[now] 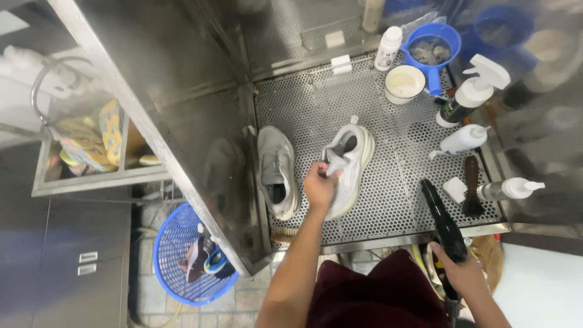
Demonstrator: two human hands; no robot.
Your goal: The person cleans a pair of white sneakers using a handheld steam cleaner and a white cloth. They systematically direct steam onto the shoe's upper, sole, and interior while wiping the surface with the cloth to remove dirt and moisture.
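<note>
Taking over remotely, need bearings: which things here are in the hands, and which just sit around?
In hand:
- left hand grips white shoe
- right hand holds black spray gun

Lying about:
- grey shoe
- spray bottles
- blue scoop
- white cup
- brush
- blue basket

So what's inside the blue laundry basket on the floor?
The blue basket holds at least one shoe in dark, white and blue. The steel cabinet's edge covers its right side, hiding anything there.

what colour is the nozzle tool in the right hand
Black; the nozzle tool held in the right hand shows best in the head view.
</note>
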